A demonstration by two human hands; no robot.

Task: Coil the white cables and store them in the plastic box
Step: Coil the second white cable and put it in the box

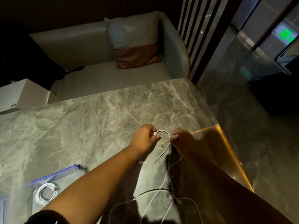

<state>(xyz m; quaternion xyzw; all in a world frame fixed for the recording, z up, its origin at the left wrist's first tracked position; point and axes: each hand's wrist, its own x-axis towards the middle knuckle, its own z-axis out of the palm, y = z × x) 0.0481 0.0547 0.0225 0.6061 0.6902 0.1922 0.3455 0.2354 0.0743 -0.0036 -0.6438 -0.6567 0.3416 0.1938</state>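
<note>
Over the grey marble table (84, 120) my left hand (145, 138) pinches the plug end of a white cable (163, 131). My right hand (182, 139) grips the same cable a short way along, so a small arch of cable spans between the two hands. The cable's slack hangs down and trails in loose loops (155, 199) across the table near its front edge. At the lower left stands a clear plastic box (53, 178) with blue trim. Inside it lies a coiled white cable (47, 193).
The table's right edge (226, 151) is a gold-lit strip, with dark floor beyond it. A grey sofa (100, 46) with a grey and orange cushion (135, 42) stands behind the table. A white box (24, 94) sits at the far left.
</note>
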